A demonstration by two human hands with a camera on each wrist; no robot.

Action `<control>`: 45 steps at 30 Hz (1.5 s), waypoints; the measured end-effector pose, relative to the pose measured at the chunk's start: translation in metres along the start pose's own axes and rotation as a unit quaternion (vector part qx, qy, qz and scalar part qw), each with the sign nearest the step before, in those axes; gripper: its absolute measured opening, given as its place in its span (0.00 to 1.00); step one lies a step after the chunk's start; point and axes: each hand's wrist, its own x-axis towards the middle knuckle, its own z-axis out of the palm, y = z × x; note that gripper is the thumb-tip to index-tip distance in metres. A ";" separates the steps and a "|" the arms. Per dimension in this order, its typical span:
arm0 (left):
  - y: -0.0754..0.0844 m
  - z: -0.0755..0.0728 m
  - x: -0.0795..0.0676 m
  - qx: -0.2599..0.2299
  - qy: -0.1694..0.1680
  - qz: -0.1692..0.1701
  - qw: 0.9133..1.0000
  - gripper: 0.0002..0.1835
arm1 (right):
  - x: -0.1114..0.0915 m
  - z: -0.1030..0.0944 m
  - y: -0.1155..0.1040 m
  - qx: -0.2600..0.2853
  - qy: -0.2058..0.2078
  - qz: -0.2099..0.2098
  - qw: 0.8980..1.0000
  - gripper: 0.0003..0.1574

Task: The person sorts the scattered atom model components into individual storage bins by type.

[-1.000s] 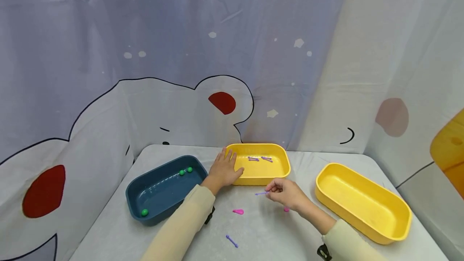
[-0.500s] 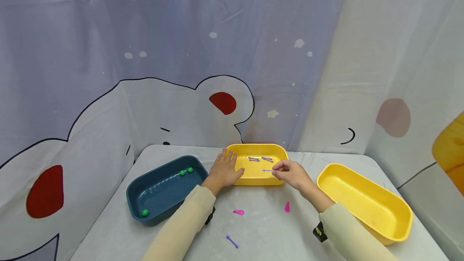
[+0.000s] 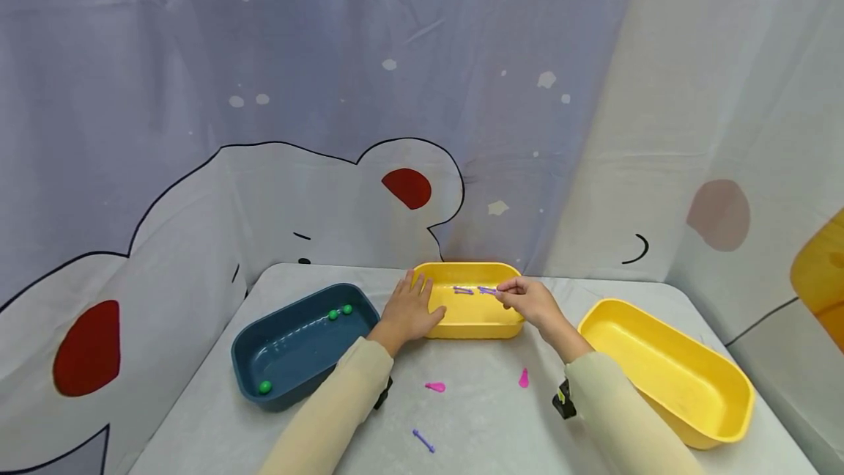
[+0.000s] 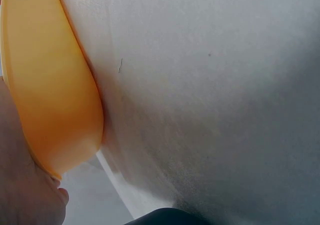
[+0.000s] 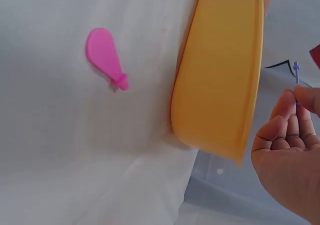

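Observation:
My right hand (image 3: pixel 530 304) is over the right side of the middle yellow tray (image 3: pixel 471 330). Between thumb and fingertips it pinches a thin purple stick with knobbed ends (image 5: pixel 297 72), clearest in the right wrist view. In the head view, the held stick overlaps one of the similar purple sticks in the tray; another purple stick (image 3: pixel 464 290) lies left of it. My left hand (image 3: pixel 407 314) rests on the tray's left rim, its fingers spread and fairly straight. In the left wrist view, this hand (image 4: pixel 25 185) touches the tray's edge.
A dark blue tray (image 3: pixel 253 336) with several green balls (image 3: pixel 264 387) stands at left. Another yellow tray (image 3: pixel 659 387) stands at right. In front lie a pink paddle-shaped piece (image 3: pixel 435 387), a second pink piece (image 5: pixel 103 52) and a purple stick (image 3: pixel 423 440). A printed curtain hangs behind.
My right hand has moved forward with the purple stick, from in front of the middle tray to over it, uncovering the right-hand pink piece. The left hand has stayed on the rim.

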 end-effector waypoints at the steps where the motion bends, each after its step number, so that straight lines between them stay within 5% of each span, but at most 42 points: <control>1: 0.000 0.000 0.000 0.000 0.000 0.000 1.000 0.44 | 0.002 0.001 0.000 0.003 0.002 0.000 1.000 0.14; 26: 0.002 0.000 0.000 0.014 0.003 0.007 1.000 0.44 | 0.017 0.007 -0.011 0.038 0.020 0.008 0.999 0.14; 45: 0.000 0.000 0.000 0.009 0.006 0.004 1.000 0.44 | -0.054 0.053 -0.016 0.008 -0.077 -0.070 0.995 0.08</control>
